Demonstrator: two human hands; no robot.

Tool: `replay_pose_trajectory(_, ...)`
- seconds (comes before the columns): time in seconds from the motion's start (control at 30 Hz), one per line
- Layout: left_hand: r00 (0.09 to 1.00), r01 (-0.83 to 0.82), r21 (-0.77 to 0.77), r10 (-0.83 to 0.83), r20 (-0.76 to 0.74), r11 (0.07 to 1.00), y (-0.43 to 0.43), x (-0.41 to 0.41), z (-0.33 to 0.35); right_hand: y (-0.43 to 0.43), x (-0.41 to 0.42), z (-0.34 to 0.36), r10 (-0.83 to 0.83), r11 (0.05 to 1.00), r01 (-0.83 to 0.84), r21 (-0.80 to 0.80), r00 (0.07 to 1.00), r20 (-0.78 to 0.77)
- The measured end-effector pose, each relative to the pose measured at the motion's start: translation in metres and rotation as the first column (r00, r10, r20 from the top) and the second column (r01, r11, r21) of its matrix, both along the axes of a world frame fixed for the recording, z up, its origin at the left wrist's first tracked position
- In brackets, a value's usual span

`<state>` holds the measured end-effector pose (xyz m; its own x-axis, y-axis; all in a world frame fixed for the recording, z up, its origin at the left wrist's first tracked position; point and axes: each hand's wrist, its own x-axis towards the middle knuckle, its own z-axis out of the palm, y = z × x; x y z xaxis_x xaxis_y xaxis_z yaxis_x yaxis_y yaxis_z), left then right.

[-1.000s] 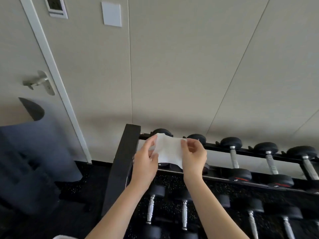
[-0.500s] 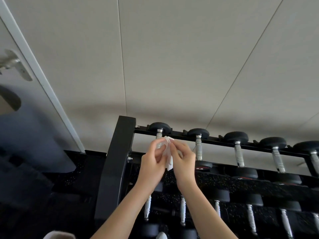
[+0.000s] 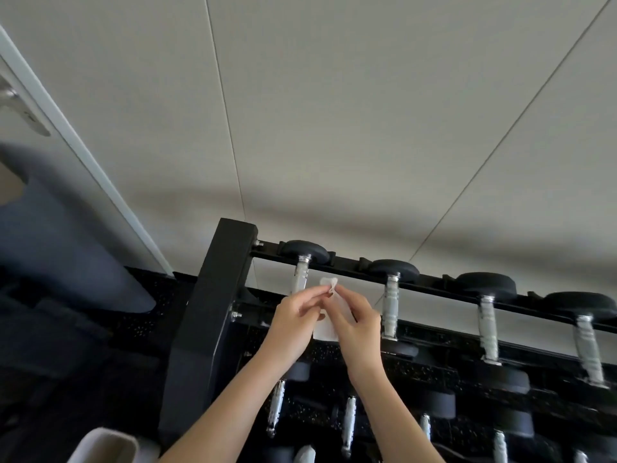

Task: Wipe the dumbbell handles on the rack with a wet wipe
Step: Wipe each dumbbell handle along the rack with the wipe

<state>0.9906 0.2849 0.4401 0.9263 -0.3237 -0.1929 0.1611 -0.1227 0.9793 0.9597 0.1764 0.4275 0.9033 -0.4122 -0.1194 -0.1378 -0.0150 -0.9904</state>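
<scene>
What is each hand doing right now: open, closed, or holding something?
Left hand: pinches the top of the wet wipe.
Right hand: pinches the same wet wipe beside the left fingertips.

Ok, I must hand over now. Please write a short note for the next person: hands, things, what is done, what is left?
Both the left hand and the right hand pinch the folded wet wipe, in front of the top row of the rack, near the leftmost handle.
Done: wipe ready in hand.
Left: wiping the handles; the wipe is round none yet.
</scene>
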Motion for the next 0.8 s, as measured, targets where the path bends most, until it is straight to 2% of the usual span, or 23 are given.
replay_pose_trajectory(0.2, 0.999, -0.047, 0.086, 0.047, -0.006, 0.995, 0.011, 0.017, -0.029, -0.001, 0.018, -0.033, -0.038, 0.997, 0.045, 0.069, 0.994, -0.105)
replay_pose_trajectory(0.33, 0.976, -0.203, 0.314, 0.166, 0.141, 0.928, 0.034, 0.029, -0.068, 0.0, 0.033, -0.05, -0.077, 0.995, 0.087, 0.053, 0.983, -0.168)
replay_pose_trajectory(0.5, 0.989, -0.113, 0.516, 0.048, 0.138, 0.849, 0.056, 0.045, -0.112, -0.008, 0.064, -0.064, -0.176, 0.982, 0.165, -0.086, 0.975, -0.135)
replay_pose_trajectory(0.67, 0.986, -0.044, 0.533, -0.048, 0.158, 0.845, 0.062, 0.047, -0.136, -0.003, 0.11, -0.083, -0.186, 0.957, 0.166, -0.238, 0.981, -0.063)
replay_pose_trajectory(0.8, 0.972, -0.072, 0.476, -0.044, 0.229, 0.877, 0.068, 0.043, -0.148, 0.011, 0.138, -0.105, -0.194, 0.945, 0.174, -0.278, 0.98, -0.046)
